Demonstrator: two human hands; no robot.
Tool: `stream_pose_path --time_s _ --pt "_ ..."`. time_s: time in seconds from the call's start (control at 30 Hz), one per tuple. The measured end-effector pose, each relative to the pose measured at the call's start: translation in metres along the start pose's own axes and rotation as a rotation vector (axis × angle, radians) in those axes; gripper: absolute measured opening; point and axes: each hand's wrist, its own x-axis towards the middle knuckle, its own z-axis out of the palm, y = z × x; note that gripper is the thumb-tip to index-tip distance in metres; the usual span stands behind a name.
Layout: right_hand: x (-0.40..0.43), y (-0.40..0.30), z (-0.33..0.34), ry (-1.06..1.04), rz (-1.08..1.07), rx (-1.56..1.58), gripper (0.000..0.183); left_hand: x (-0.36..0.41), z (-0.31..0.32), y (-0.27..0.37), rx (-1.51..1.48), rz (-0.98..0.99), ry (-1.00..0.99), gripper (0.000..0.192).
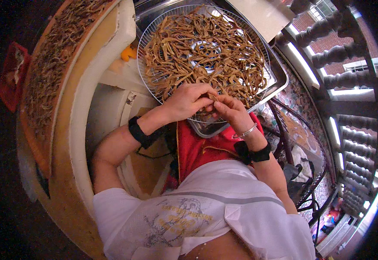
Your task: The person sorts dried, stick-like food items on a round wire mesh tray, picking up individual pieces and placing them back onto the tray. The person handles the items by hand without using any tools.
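Observation:
Brown dried strips of plant matter (172,48) lie spread over a round metal wire fan guard (139,61), which rests on a rectangular stainless steel tray (283,79). Over the near edge of the guard, my left hand (189,100) and my right hand (231,109) meet, their fingertips pinching a small brown dried piece (212,97) between them. The left fingers partly hide that piece. Blue and white parts of the guard's round centre (205,53) show among the strips.
To the left, a long orange-brown board (59,61) bears more dried matter beside a curved cream ledge (81,84). A red packet (13,76) lies beyond it. A baluster railing (335,53) stands at right, near a dark metal-framed chair (283,139). Red cloth (205,152) covers my lap.

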Motion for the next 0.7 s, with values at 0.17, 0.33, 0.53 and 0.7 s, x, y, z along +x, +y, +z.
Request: stream_pose_path --time_s 0.17,0.33,0.53,0.7 --pt "-0.001 -0.002 -0.005 -0.032 0.002 -0.143 0.028 -0.001 0.0 0.005 -0.034 -0.117 0.032 0.022" --pt "0.004 0.01 -0.007 -0.009 -0.07 -0.282 0.024 0.0 0.002 0.005 0.031 0.096 0.044 0.02" --pt "0.006 0.002 -0.005 0.055 -0.122 -0.528 0.023 -0.003 0.007 0.007 0.156 0.259 0.117 0.019" --pt "-0.002 -0.02 0.005 0.09 -0.139 -0.692 0.023 -0.003 0.009 0.0 0.258 0.148 0.169 0.018"
